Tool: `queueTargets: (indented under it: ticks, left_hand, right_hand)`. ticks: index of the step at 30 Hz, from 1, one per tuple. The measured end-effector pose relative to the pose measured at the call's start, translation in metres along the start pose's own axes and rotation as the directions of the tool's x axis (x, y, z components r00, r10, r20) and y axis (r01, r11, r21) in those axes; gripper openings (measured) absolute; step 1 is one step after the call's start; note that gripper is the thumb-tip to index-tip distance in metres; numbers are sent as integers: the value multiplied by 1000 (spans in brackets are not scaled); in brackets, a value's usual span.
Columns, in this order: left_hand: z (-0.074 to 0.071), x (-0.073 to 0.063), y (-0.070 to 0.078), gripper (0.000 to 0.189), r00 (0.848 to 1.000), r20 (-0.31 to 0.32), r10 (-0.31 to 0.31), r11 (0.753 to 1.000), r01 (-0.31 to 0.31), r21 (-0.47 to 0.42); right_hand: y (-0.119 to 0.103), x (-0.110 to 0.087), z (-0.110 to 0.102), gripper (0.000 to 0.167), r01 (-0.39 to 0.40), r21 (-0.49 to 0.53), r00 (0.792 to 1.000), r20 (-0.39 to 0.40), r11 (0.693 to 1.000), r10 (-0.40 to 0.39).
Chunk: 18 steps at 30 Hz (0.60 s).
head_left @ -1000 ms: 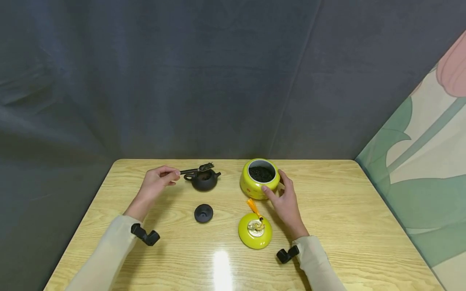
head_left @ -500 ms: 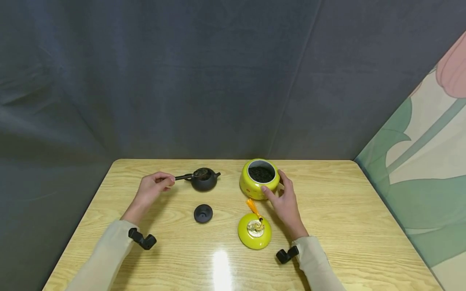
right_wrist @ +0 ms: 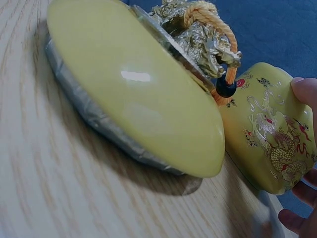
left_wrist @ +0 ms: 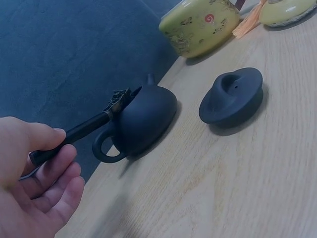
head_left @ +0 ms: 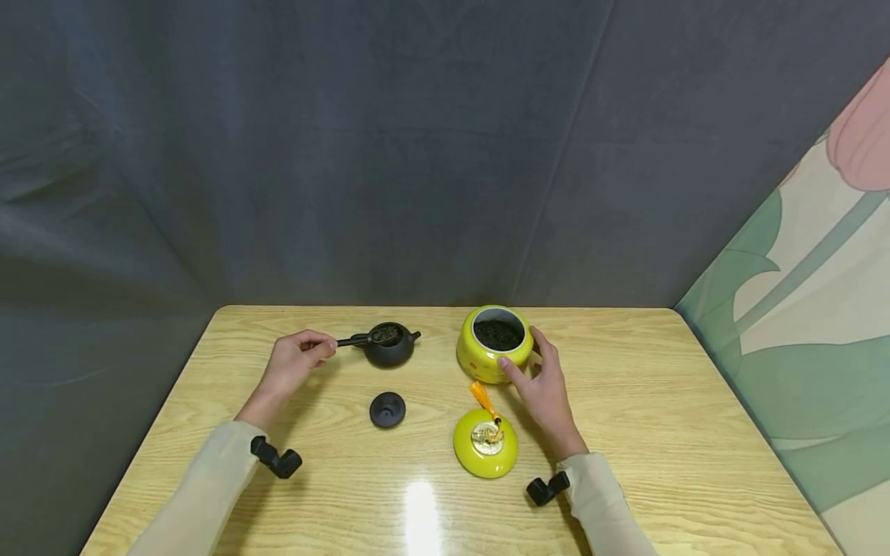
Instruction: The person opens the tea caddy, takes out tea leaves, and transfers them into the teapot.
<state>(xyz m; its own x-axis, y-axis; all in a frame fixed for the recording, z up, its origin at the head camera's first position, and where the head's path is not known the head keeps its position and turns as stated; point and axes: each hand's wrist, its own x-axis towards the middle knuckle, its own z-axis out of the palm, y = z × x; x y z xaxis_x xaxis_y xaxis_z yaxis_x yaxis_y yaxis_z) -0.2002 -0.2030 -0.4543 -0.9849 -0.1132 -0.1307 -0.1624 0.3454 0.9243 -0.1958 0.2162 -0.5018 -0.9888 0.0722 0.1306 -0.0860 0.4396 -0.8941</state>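
Pinched by its dark handle between thumb and fingers, a tea scoop [left_wrist: 84, 127] extends from my left hand [head_left: 295, 363]. The scoop's head, loaded with dark tea leaves [left_wrist: 117, 99], is at the mouth of a small black teapot [head_left: 389, 354]. My right hand [head_left: 545, 386] holds the side of a yellow tea jar [head_left: 480, 363], thumb at the front and fingers round the right side. Dark tea leaves [head_left: 497, 335] lie inside the jar. In the right wrist view the jar [right_wrist: 267, 134] shows a dragon pattern, and only part of the hand is visible.
The black teapot lid [head_left: 387, 409] lies on the wooden table [head_left: 660, 432] in front of the teapot. A yellow jar lid [head_left: 480, 459] with a gold knob and orange tassel [head_left: 481, 394] lies before the jar. A dark curtain [head_left: 445, 154] hangs behind.
The scoop's head has lowered from above the teapot to its mouth, and my left hand has shifted slightly left and down. My right hand stays on the jar.
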Motion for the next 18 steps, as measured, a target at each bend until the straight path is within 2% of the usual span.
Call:
queueTargets:
  ticks: [6,12,15,18]
  left_hand:
    - [1,2,2,26,1000,-1,17,1000,-17,26]
    - [1,1,6,27,998,2,58,994,-58,97]
    - [2,0,8,28,996,13,93,983,-94,159]
    - [2,-2,12,27,990,16,138,959,-138,247]
  right_hand:
    - [-1,-1,0,89,4,4,1000,-1,1000,-4]
    - [-3,-1,0,89,5,0,1000,2,1000,-5]
    - [-3,-1,0,89,3,-1,1000,2,1000,-3]
    - [-3,-1,0,89,-1,0,1000,2,1000,1]
